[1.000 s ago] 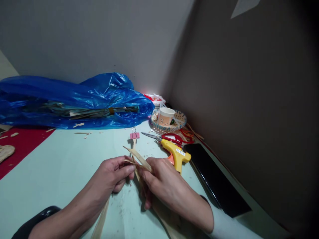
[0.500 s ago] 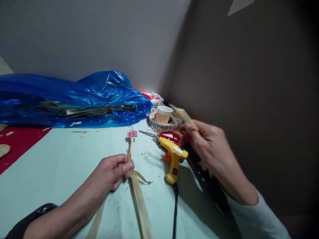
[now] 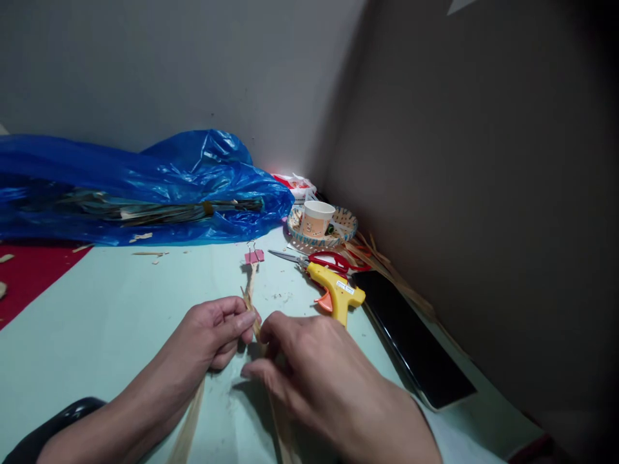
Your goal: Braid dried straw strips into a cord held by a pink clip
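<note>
My left hand (image 3: pixel 225 332) is closed, pinching a narrow braid (image 3: pixel 252 287) of pale, flat plant-fibre strips between thumb and fingers. The braid's far end sits in a pink binder clip (image 3: pixel 254 256) on the table. One loose strip (image 3: pixel 186 425) runs toward me from under my left hand. Another strip (image 3: pixel 282 428) passes beneath my right hand (image 3: pixel 309 367). That hand is close beside the left, its thumb and index finger apart around this strip, the index fingertip at the braid. Its other fingers are mostly hidden.
Right of the braid lie a yellow glue gun (image 3: pixel 338 290), red-handled scissors (image 3: pixel 329 260) and a black phone (image 3: pixel 416 341). More strips (image 3: pixel 399 280) lie along the wall. Behind are a paper cup (image 3: pixel 316 220) in a woven tray (image 3: pixel 345 238) and a blue plastic bag (image 3: pixel 193 154).
My right hand has come down and left from above the phone to the braid. The strip it held is no longer in it; strips now lie by the wall. My left hand keeps its pinch.
</note>
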### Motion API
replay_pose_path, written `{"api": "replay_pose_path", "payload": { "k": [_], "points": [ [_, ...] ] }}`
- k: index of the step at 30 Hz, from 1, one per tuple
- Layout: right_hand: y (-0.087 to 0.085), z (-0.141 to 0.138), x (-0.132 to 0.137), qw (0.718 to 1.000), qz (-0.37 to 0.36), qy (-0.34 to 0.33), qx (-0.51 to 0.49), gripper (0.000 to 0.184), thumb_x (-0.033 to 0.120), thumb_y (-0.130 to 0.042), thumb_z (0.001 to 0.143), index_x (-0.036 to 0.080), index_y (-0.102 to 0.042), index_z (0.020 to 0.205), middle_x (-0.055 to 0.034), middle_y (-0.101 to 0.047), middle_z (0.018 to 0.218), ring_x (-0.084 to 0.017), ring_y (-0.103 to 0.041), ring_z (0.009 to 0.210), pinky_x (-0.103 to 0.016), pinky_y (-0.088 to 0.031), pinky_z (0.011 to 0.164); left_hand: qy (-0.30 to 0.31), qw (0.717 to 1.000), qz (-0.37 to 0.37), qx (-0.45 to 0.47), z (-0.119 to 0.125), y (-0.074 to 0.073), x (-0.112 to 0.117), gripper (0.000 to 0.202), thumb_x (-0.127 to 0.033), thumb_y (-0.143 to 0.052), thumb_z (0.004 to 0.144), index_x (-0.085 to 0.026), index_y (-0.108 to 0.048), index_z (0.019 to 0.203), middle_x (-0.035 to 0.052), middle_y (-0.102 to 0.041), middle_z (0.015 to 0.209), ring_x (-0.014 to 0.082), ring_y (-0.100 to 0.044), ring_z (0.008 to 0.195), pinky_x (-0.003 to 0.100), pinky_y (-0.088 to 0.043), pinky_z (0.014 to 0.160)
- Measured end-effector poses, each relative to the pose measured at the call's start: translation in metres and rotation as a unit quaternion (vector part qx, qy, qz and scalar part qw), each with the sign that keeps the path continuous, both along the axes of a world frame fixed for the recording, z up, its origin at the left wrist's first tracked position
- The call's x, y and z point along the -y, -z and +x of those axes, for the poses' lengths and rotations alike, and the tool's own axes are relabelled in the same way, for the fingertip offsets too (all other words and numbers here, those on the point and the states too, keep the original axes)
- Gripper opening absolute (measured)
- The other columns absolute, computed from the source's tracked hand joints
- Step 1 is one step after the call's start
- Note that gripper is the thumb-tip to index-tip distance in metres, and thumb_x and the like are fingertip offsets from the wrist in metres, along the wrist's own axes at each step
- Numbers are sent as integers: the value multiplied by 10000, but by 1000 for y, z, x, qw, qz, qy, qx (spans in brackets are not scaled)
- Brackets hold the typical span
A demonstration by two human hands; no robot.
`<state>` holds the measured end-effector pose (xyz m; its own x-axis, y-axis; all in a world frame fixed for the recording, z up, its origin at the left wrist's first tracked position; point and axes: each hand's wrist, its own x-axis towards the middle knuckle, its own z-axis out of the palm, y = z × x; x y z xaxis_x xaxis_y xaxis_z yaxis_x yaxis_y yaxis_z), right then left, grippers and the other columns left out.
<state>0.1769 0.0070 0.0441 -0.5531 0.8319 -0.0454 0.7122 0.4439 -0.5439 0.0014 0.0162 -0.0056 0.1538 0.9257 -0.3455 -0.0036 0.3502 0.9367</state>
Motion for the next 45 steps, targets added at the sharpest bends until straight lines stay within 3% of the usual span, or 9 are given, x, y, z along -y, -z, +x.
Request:
{"api": "replay_pose_path", "payload": {
  "k": [4, 10, 16, 24, 33, 41, 45],
  "points": [
    [14, 2, -1, 1000, -18, 9, 8, 41, 197, -461, 905, 211, -495, 922, -26, -578, 785, -156, -513, 674, -250, -329, 573, 12, 1000, 8, 5, 0, 3, -2, 348, -472, -591, 818, -188, -523, 627, -115, -274, 451, 67, -123, 441, 285, -75, 474],
    [11, 19, -13, 999, -47, -4, -8, 38, 235, -489, 908, 224, -523, 922, -8, -541, 756, -153, -484, 697, -247, -341, 603, 4, 1000, -14, 10, -1, 2, -2, 349, -504, -542, 846, -188, -532, 699, -107, -238, 513, 84, -65, 493, 272, -55, 469],
    [3, 16, -7, 996, -80, 13, -39, 85, 287, -473, 918, 220, -523, 934, -20, -560, 807, -153, -508, 724, -260, -376, 660, 3, 999, -30, 21, -1, -1, 1, 300, -473, -595, 808, -178, -611, 761, -99, -239, 534, 92, -78, 513, 263, -80, 472],
    [11, 10, 0, 997, -68, 7, -41, 151, 237, -448, 887, 233, -580, 960, -28, -568, 745, -148, -470, 601, -252, -350, 544, -48, 998, -24, -30, 6, -12, 5, 289, -448, -646, 749, -189, -722, 852, -76, -348, 513, 92, -179, 476, 247, -161, 461],
    [12, 12, -2, 998, -63, -2, -21, 95, 259, -462, 893, 224, -550, 884, -8, -531, 692, -135, -453, 572, -246, -361, 550, -60, 997, -13, -41, 5, -12, 4, 236, -420, -678, 718, -211, -741, 809, -54, -428, 452, 116, -332, 448, 254, -218, 447],
    [16, 15, -9, 998, -61, 4, -13, 50, 224, -458, 902, 211, -498, 875, -14, -537, 762, -139, -500, 632, -258, -376, 611, -21, 1000, -14, -14, 0, -6, 2, 280, -431, -621, 787, -159, -688, 804, -95, -280, 500, 87, -123, 494, 258, -91, 473],
    [16, 13, -8, 998, -50, 15, -34, 76, 262, -456, 921, 212, -511, 904, -27, -574, 819, -163, -536, 710, -282, -392, 660, -19, 1000, -13, -5, 0, -4, 3, 267, -430, -612, 811, -170, -670, 800, -98, -250, 510, 94, -108, 511, 274, -78, 493]
  ]
}}
